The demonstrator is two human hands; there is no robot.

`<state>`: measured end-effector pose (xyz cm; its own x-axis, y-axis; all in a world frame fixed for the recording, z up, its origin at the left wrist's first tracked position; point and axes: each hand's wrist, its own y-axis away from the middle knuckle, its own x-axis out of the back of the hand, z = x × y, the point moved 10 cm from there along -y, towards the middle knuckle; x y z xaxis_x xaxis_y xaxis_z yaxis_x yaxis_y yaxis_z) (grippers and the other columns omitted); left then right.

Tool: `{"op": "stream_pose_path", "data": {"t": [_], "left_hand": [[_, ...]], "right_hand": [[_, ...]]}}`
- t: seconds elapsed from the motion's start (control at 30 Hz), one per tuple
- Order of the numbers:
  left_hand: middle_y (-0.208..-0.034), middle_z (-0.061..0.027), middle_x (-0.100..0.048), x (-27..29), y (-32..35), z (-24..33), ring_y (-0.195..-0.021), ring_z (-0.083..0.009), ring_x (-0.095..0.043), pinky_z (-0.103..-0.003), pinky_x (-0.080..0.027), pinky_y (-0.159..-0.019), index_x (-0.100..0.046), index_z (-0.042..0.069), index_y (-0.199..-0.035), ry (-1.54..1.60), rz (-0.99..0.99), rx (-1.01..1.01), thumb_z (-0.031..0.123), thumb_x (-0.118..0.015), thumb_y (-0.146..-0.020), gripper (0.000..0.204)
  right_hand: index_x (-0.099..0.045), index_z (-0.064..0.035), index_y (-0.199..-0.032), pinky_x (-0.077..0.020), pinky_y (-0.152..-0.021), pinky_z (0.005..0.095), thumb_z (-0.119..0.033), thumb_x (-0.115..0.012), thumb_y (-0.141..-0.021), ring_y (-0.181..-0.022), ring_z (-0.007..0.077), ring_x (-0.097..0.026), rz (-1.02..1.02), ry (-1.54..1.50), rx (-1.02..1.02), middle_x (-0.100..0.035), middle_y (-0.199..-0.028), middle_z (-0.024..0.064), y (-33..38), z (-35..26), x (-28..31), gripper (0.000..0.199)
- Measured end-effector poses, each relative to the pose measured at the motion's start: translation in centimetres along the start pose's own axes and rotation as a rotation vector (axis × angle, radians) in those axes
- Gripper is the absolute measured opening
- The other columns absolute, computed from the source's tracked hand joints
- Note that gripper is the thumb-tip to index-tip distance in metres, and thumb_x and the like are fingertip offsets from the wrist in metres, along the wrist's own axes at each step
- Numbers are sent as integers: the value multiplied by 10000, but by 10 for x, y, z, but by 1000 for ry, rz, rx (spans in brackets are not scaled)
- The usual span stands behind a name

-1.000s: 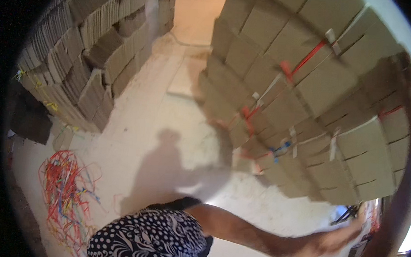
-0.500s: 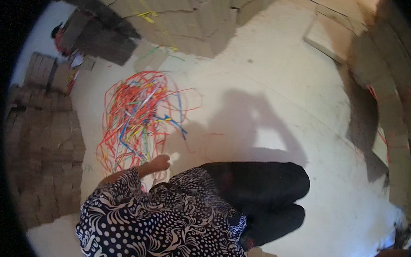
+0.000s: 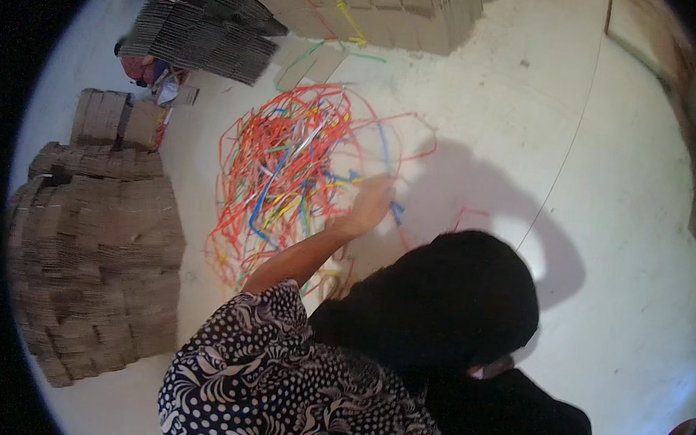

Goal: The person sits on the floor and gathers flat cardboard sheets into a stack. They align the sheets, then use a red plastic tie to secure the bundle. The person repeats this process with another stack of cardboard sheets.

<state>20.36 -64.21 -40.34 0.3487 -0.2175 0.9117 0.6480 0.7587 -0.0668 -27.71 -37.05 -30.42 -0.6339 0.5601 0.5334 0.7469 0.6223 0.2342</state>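
- On a pale concrete floor [image 3: 618,234] ringed by cardboard, a person in a dotted dark-blue sleeve [image 3: 275,372] bends over a loose tangle of plastic straps [image 3: 287,174], red, orange, yellow, blue and green.
- Left hand [image 3: 371,204] is stretched out to the right-hand edge of the tangle, fingers curled down among the strands; whether the grip has closed on a strap or only rests on them cannot be told from this view.
- Right hand is out of the picture, so its grip cannot be reported.
- Straps lie spread over the floor between the person and a stack of flattened cartons [image 3: 353,2] at the top, some of it bound with yellow strap; none looks gathered or sorted into a bundle.
- Judging by that spread, the picking-up is at an early stage: almost the whole heap remains loose.
- Bundled cardboard sheets [image 3: 94,258] stand in a tall pile at the left, well apart from the tangle, with a darker corrugated pile [image 3: 200,37] beyond.
- Dark cloth [image 3: 438,311] at the person's front hides the floor just below the hand.
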Motion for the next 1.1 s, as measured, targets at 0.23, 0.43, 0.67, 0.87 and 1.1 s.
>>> {"op": "stream_pose_path", "data": {"t": [0.23,0.43,0.67,0.87,1.1], "left_hand": [[-1134,-217,-541,-46,-90,-14,-1105,-420,-473,-460,-361,-970,-555,-3,-1099,-342,75,226,163,-523,-824,323],[-674,-196,-516,-56,-49,116,-620,-423,-536,-501,-426,-552,-441,33,-902,547,121,45,53,-485,-845,75],[-703,-196,-598,-37,0,163,-642,-411,-601,-448,-469,-552,-514,49,-919,654,-158,-65,196,-567,-889,160],[-804,-216,-592,-33,35,117,-744,-393,-608,-474,-480,-629,-508,30,-902,599,-284,104,236,-619,-843,242],[-826,-153,-585,15,132,-12,-735,-360,-595,-475,-466,-708,-560,57,-932,145,33,161,141,-555,-829,133]], "right_hand": [[-484,-55,-1262,-427,-883,391,-467,-466,-925,-1018,236,-547,246,144,302,-555,-1111,126,-78,-154,72,533],[-553,-52,-1222,-459,-850,350,-452,-475,-929,-962,206,-590,-298,16,307,-623,-1045,100,-41,-199,-61,502],[-415,0,-1326,-455,-784,289,-293,-509,-941,-874,136,-581,-860,-494,-362,-624,-933,53,89,-76,-308,493],[-420,30,-1311,-439,-640,225,-94,-537,-894,-603,92,-497,-879,-1011,-233,-492,-656,-4,42,-150,-294,450],[-468,45,-1245,-338,-556,216,-92,-479,-945,-554,73,-289,-516,-1280,-186,-322,-661,-27,-92,-139,-164,330]]}}
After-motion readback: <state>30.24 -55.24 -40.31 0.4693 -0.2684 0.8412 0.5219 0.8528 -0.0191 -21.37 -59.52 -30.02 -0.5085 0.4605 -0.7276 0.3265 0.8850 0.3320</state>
